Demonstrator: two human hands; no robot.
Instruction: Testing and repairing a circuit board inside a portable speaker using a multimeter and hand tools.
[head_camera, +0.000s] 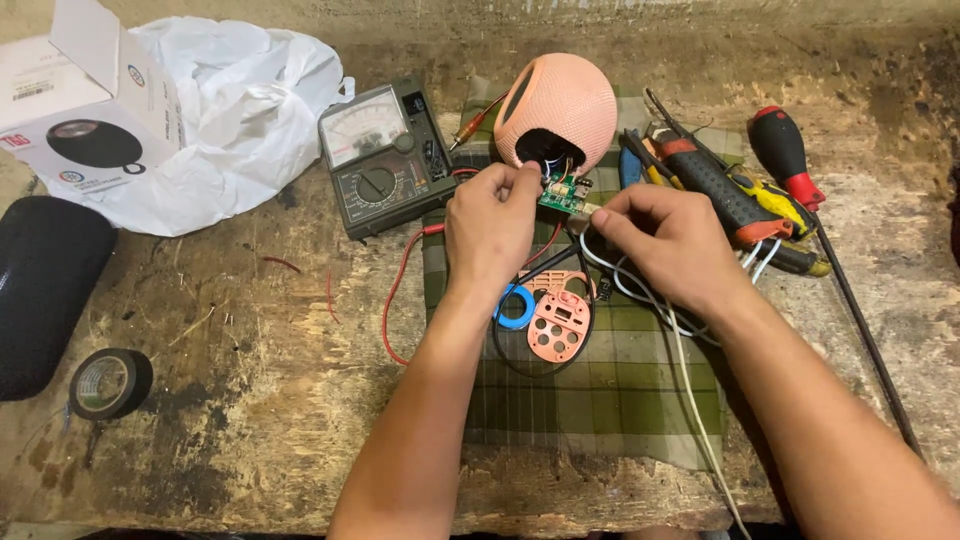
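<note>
Already the pink shell (556, 108) lies opened on the green cloth (600, 390), its insides drawn out: a small green board (562, 192) hangs just outside the opening on thin wires, and a pink perforated cover (559, 318) lies loose nearer the person, beside a blue ring (516, 306). The left hand (490, 225) has its fingers pressed together, pinching the board's edge; the right hand (665, 240) pinches a white cable (690, 380) at the board's other end. Judging by this, the opening-up is done, while the work on the board is under way and closing the shell is left. A meter (385, 158) stands just left of the shell, its red lead (395, 300) trailing over the worktop (250, 330). Screwdrivers (745, 190) lie to the right. Far left sit a white box (70, 100) with a dark oval pictured on it, a white bag (240, 100), a black cylinder (45, 290) and black tape (110, 383).
</note>
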